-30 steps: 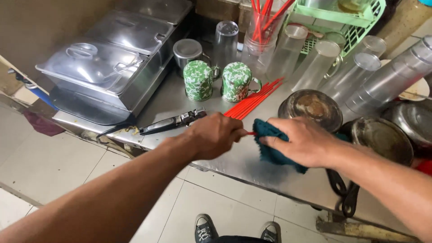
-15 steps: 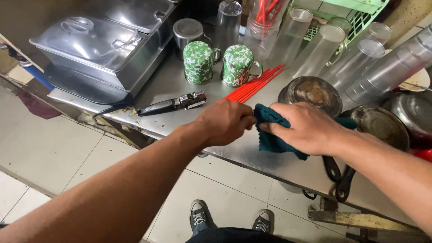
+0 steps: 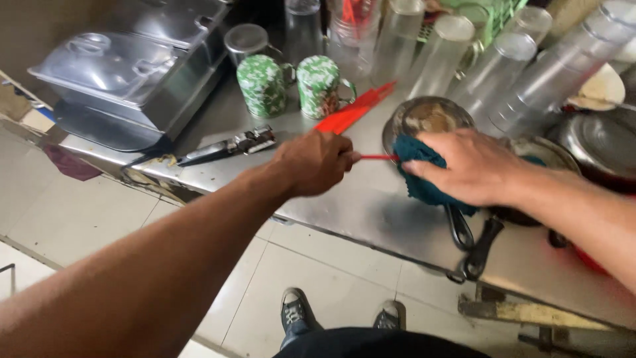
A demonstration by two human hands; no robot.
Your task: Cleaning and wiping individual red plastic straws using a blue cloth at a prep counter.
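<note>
My left hand (image 3: 317, 162) is closed around one end of a thin red chopstick (image 3: 377, 157), held level above the steel counter (image 3: 358, 212). My right hand (image 3: 467, 166) grips a dark teal cloth (image 3: 424, 182) that wraps the chopstick's other end. Both hands hover near the counter's front edge. More red chopsticks (image 3: 354, 114) lie loose on the counter just behind my left hand.
Two green patterned mugs (image 3: 291, 85) stand behind the chopsticks. A lidded steel pan (image 3: 116, 73) sits far left, a metal opener (image 3: 228, 146) beside it. Clear tumblers (image 3: 503, 66), small metal pans (image 3: 427, 116) and black pan handles (image 3: 470, 242) crowd the right.
Both hands have moved slightly right and farther over the counter. The red chopstick now shows between my left fist and the cloth.
</note>
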